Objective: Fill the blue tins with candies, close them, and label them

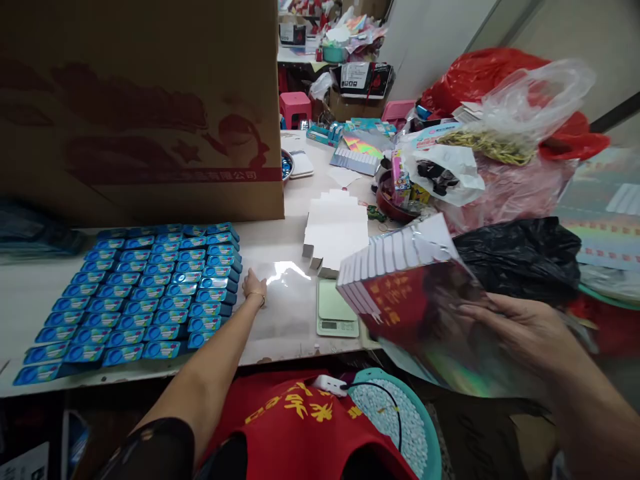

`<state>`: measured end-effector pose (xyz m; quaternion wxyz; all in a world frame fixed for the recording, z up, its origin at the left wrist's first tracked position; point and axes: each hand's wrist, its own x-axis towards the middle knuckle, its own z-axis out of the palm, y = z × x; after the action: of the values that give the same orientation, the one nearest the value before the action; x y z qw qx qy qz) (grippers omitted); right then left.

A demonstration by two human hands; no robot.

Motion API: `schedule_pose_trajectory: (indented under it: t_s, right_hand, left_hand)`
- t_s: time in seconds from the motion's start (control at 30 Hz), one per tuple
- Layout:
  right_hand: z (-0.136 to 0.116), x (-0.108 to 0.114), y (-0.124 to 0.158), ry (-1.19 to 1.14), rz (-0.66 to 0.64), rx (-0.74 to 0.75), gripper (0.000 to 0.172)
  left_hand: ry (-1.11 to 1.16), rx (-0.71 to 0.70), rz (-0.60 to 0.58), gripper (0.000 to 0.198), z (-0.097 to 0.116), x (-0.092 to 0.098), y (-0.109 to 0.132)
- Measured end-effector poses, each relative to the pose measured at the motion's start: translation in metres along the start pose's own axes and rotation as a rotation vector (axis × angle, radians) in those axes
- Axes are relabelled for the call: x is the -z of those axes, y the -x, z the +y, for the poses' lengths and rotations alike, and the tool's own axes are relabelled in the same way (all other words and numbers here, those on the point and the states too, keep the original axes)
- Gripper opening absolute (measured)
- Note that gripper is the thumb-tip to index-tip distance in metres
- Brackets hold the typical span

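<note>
My right hand grips a stack of flat printed cardboard sheets. They have white tabs along the far edge, red printing with gold characters, and a shiny rainbow part. My left hand reaches over the table, fingers apart, close to the right edge of several rows of small blue boxes. Beneath and beside it lies a clear plastic sheet that reflects light. Whether the fingertips touch a box or only the sheet is not plain.
A large cardboard carton stands behind the blue boxes. A pale green scale and white folded card pieces sit mid-table. Plastic bags crowd the right. Below the edge is a turquoise tub of white pellets.
</note>
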<state>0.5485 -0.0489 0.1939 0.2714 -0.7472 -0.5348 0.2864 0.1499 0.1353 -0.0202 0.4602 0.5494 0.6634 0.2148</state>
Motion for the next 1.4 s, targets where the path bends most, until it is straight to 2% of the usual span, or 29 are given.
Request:
schedule_pose_trajectory:
  t_s: [0.07,0.17,0.23,0.27,0.33,0.4,0.47,0.53,0.57,0.67,0.7,0.73,0.77,0.87,0.93,1.03,1.13,1.27,1.33,1.4]
  right_hand:
    - [-0.022,-0.020,-0.009,-0.072,-0.145,0.005,0.023]
    - [-0.047,-0.047,-0.026,-0.122,-0.238,0.079,0.028]
    - [-0.060,-0.067,-0.035,-0.209,-0.256,0.088,0.029]
    - [-0.066,-0.077,-0.038,-0.258,-0.257,0.084,0.030]
    - [-0.077,-0.099,-0.042,-0.340,-0.269,0.093,0.032]
    - [-0.089,-0.123,-0.044,-0.387,-0.320,0.146,0.032]
    - [-0.105,-0.144,-0.041,-0.372,-0.395,0.221,0.031]
    - [-0.128,-0.162,-0.033,-0.274,-0.363,0.301,0.031]
    - [-0.142,-0.169,-0.027,-0.194,-0.267,0.358,0.031]
    - [-0.200,-0.193,-0.001,0.139,0.170,0.584,0.041]
    - [-0.222,-0.202,0.008,0.263,0.246,0.659,0.045]
    - [-0.244,-0.214,0.016,0.378,0.235,0.728,0.046]
    - [-0.264,-0.226,0.023,0.465,0.155,0.792,0.041]
    - [-0.308,-0.268,0.033,0.490,-0.180,0.886,0.023]
    - [-0.321,-0.294,0.036,0.380,-0.299,0.849,0.022]
    - [-0.330,-0.326,0.039,0.239,-0.384,0.779,0.022]
    - [-0.334,-0.356,0.033,0.245,-0.456,0.734,0.022]
    - [-0.337,-0.411,0.015,0.542,-0.447,0.679,0.025]
    - [-0.341,-0.445,0.010,0.621,-0.361,0.765,0.024]
    - [-0.348,-0.476,0.008,0.584,-0.287,0.896,0.029]
  left_hand:
    - [0.068,-0.056,0.040,0.059,0.021,0.005,0.009]
    - [0.185,-0.416,-0.105,0.067,0.057,0.030,0.046]
    - [0.070,-0.631,-0.088,0.077,0.076,0.053,0.073]
    - [0.021,-0.712,-0.090,0.075,0.082,0.065,0.085]
    - [-0.048,-0.800,-0.067,0.066,0.087,0.085,0.104]
    - [-0.048,-0.791,-0.049,0.050,0.085,0.102,0.115]
    - [-0.042,-0.743,-0.046,0.031,0.077,0.119,0.122]
    - [-0.060,-0.707,-0.051,0.019,0.069,0.140,0.129]
    - [-0.082,-0.707,-0.036,0.019,0.066,0.153,0.133]
    - [-0.194,-0.777,-0.005,0.020,0.054,0.200,0.148]
    - [-0.249,-0.822,-0.013,0.020,0.050,0.218,0.154]
    - [-0.305,-0.864,-0.023,0.021,0.045,0.236,0.160]
    - [-0.359,-0.893,-0.029,0.021,0.040,0.255,0.166]
    - [-0.486,-0.900,-0.005,0.023,0.022,0.307,0.182]
    - [-0.540,-0.862,-0.019,0.024,0.009,0.337,0.188]
    - [-0.571,-0.784,-0.074,0.024,-0.014,0.371,0.187]
    - [-0.578,-0.707,-0.097,0.023,-0.041,0.386,0.174]
    - [-0.549,-0.545,-0.082,0.023,-0.083,0.379,0.143]
    - [-0.522,-0.462,-0.059,0.024,-0.101,0.370,0.128]
    - [-0.495,-0.417,-0.048,0.023,-0.114,0.364,0.113]
